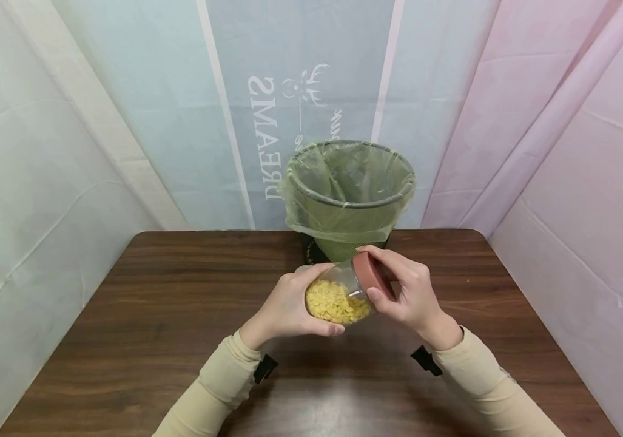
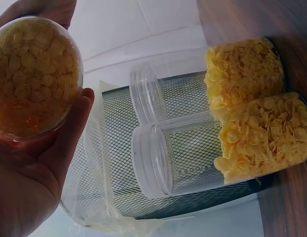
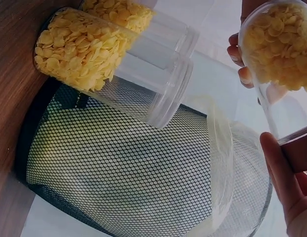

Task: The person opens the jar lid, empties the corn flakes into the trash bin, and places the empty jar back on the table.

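Observation:
A clear jar [image 1: 338,297] part-filled with yellow flakes is held tilted above the table, its reddish-brown lid [image 1: 372,278] toward the right. My left hand [image 1: 288,306] grips the jar's body around its lower end. On the lid, my right hand [image 1: 414,297] pinches the rim between thumb and fingers. In the left wrist view the jar's round base faces the camera, flakes showing through it. Whether the lid is loose or tight cannot be seen.
Two clear lidded jars, a nearer one [image 2: 262,138] and another [image 2: 244,74], hold similar flakes and stand side by side; the head view mostly hides them. Behind them is a black mesh bin [image 3: 128,158] with a pale yellow-green liner [image 1: 338,227], on a brown wooden table [image 1: 191,291].

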A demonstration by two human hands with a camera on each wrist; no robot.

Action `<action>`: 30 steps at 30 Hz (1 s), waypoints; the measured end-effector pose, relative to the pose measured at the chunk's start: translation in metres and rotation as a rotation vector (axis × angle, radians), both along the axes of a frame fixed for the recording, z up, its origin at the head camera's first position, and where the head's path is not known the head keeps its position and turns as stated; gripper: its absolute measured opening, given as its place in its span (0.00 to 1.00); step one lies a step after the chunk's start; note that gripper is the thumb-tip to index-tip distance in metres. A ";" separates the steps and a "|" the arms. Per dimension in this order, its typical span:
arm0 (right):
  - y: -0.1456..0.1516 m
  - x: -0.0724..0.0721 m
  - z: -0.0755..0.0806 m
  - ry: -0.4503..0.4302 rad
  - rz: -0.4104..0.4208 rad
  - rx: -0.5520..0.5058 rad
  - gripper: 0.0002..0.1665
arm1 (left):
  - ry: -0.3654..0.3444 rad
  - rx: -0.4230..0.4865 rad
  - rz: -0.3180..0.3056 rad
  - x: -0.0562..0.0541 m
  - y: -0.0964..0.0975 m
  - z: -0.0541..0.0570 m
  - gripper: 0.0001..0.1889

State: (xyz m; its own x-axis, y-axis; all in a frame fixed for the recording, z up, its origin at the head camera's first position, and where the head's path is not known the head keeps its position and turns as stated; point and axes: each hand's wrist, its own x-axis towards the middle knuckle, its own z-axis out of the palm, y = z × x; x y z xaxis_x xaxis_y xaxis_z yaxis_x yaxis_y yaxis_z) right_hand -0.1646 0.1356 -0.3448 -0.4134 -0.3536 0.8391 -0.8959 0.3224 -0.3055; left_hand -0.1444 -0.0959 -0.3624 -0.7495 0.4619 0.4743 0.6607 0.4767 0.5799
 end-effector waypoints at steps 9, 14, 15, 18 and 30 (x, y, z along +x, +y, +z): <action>0.001 0.010 0.008 -0.380 0.026 0.050 0.25 | 0.059 -0.018 0.054 0.001 0.000 -0.003 0.46; -0.001 0.016 0.017 -0.538 -0.115 0.103 0.21 | 0.190 -0.066 0.084 0.001 0.002 -0.005 0.48; -0.001 0.017 0.018 -0.577 -0.144 0.117 0.21 | 0.234 -0.080 0.096 0.001 0.002 -0.005 0.49; -0.001 0.019 0.022 -0.693 -0.203 0.153 0.21 | 0.348 -0.111 0.134 0.001 0.004 -0.005 0.49; -0.002 0.022 0.024 -0.777 -0.234 0.122 0.25 | 0.400 -0.100 0.156 -0.001 0.004 -0.005 0.49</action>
State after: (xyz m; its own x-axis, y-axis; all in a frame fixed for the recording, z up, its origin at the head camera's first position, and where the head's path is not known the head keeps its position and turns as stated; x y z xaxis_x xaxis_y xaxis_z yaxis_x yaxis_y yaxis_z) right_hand -0.1426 0.1339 -0.3208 -0.9351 -0.2566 0.2444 -0.3489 0.5460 -0.7616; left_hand -0.1454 -0.0917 -0.3671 -0.5805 0.4166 0.6996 0.7396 0.6292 0.2390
